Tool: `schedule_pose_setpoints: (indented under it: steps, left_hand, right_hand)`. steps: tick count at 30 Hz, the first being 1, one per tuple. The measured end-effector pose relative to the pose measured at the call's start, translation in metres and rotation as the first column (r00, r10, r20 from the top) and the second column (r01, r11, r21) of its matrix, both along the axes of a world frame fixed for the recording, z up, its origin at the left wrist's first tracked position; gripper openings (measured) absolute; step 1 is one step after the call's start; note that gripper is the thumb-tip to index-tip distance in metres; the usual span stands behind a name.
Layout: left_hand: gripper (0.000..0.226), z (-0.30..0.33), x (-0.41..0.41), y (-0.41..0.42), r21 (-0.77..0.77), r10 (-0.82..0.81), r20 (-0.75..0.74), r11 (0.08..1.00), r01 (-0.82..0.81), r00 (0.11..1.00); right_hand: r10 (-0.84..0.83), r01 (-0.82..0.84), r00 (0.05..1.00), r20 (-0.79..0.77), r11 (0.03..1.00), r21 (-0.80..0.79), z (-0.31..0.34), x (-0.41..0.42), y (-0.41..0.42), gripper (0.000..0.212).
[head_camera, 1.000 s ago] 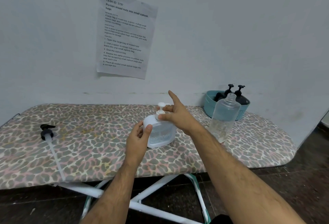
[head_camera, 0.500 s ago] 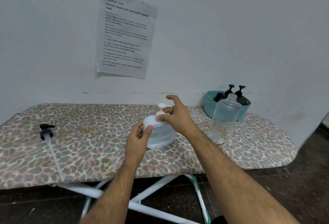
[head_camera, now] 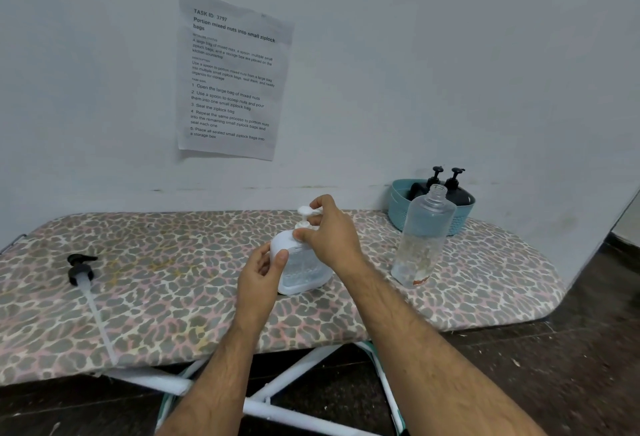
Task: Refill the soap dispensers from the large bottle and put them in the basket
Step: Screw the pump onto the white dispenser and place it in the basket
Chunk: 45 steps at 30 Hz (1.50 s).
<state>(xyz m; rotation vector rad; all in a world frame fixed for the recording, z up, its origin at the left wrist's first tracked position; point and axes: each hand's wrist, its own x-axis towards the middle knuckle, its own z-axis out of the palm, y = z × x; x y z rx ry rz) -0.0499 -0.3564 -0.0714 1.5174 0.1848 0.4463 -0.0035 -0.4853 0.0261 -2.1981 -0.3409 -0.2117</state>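
Now right hand [head_camera: 329, 238] pinches pump collar atop upright white dispenser [head_camera: 301, 266]; left hand [head_camera: 259, 273] grips its side; basket [head_camera: 398, 207] lies far right.

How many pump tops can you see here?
4: two black pump tops in the basket, a white one under the right hand, a loose black one lying far left. Others may be hidden.

Translucent plastic dispenser [head_camera: 302, 266], cloth board cover [head_camera: 166, 283]

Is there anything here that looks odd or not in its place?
Yes. The large bottle stands open, while its black pump lies apart at the left end of the board, with the tube reaching the front edge.
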Motion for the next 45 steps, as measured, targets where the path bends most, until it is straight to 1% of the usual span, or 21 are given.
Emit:
schedule_pose_setpoints:
  steps: [2, 3, 7, 9, 11, 13, 16, 19, 21, 23, 26, 28, 31, 35, 39, 42, 45]
  left_hand:
    - [0.060, 0.001, -0.001, 0.000, 0.010, 0.002, 0.001, 1.000, -0.002, 1.000]
    - [0.057, 0.002, -0.002, -0.001, 0.015, 0.004, 0.002, 1.000, -0.004, 1.000]
    - [0.035, 0.007, -0.004, -0.003, 0.002, -0.015, 0.005, 1.000, 0.015, 1.000]
    - [0.036, 0.008, -0.005, -0.003, -0.009, -0.022, 0.001, 1.000, 0.022, 1.000]
    - [0.044, 0.009, -0.004, -0.002, -0.031, -0.034, -0.011, 0.999, 0.033, 0.999]
    - [0.047, 0.010, -0.002, -0.001, -0.060, -0.047, -0.022, 0.997, 0.046, 0.999]
    - [0.043, 0.012, 0.000, 0.000, -0.075, -0.068, -0.032, 0.995, 0.066, 0.997]
    - [0.039, 0.014, 0.001, 0.000, -0.030, -0.091, -0.030, 0.996, 0.090, 0.995]
    - [0.037, 0.014, 0.002, -0.001, 0.018, -0.082, -0.022, 0.996, 0.083, 0.996]
    - [0.037, 0.019, 0.004, -0.003, 0.036, -0.075, -0.008, 0.997, 0.075, 0.997]
    - [0.038, 0.033, 0.017, -0.004, 0.035, -0.055, -0.001, 0.998, 0.055, 0.998]
    - [0.043, 0.046, 0.030, -0.004, 0.033, -0.067, 0.029, 0.997, 0.066, 0.997]
    - [0.043, 0.074, 0.052, -0.013, 0.046, -0.112, 0.089, 0.993, 0.109, 0.990]
    - [0.037, 0.116, 0.084, -0.037, 0.041, -0.183, 0.188, 0.983, 0.179, 0.965]
    - [0.042, 0.146, 0.126, -0.065, 0.063, -0.272, 0.242, 0.962, 0.264, 0.931]
    - [0.042, 0.162, 0.159, -0.090, 0.073, -0.335, 0.256, 0.942, 0.327, 0.907]
    - [0.040, 0.166, 0.190, -0.113, 0.080, -0.375, 0.229, 0.927, 0.367, 0.898]
  right_hand:
    - [-0.001, 0.001, 1.000, -0.027, 1.000, 0.026, 0.001, -0.001, -0.001, 0.058]
    - [-0.004, 0.004, 1.000, -0.031, 1.000, 0.027, 0.001, -0.002, -0.001, 0.060]
    - [0.002, -0.001, 0.999, -0.040, 0.999, 0.045, 0.001, -0.001, -0.001, 0.063]
    - [0.054, -0.048, 0.996, -0.066, 0.995, 0.085, 0.002, -0.001, -0.005, 0.068]
    - [0.133, -0.117, 0.984, -0.115, 0.983, 0.138, 0.007, 0.001, -0.011, 0.077]
    - [0.199, -0.177, 0.968, -0.155, 0.973, 0.148, 0.013, 0.004, -0.019, 0.084]
    - [0.223, -0.211, 0.956, -0.189, 0.974, 0.079, 0.019, 0.012, -0.033, 0.081]
    - [0.247, -0.279, 0.929, -0.274, 0.957, -0.085, 0.021, 0.015, -0.046, 0.086]
    - [0.274, -0.338, 0.900, -0.340, 0.929, -0.147, 0.020, 0.015, -0.050, 0.088]
    - [0.301, -0.381, 0.881, -0.365, 0.909, -0.172, 0.020, 0.017, -0.052, 0.081]
    - [0.322, -0.406, 0.883, -0.342, 0.890, -0.210, 0.032, 0.026, -0.057, 0.063]
    - [0.326, -0.401, 0.889, -0.321, 0.893, -0.204, 0.049, 0.034, -0.063, 0.055]
    - [0.319, -0.380, 0.906, -0.279, 0.902, -0.204, 0.080, 0.048, -0.076, 0.052]
    - [0.297, -0.352, 0.921, -0.250, 0.911, -0.215, 0.120, 0.065, -0.100, 0.043]
    - [0.238, -0.271, 0.955, -0.175, 0.942, -0.199, 0.151, 0.086, -0.134, 0.041]
    - [0.189, -0.205, 0.975, -0.118, 0.969, -0.137, 0.156, 0.106, -0.162, 0.044]
    - [0.122, -0.129, 0.989, -0.085, 0.989, -0.070, 0.145, 0.125, -0.186, 0.043]
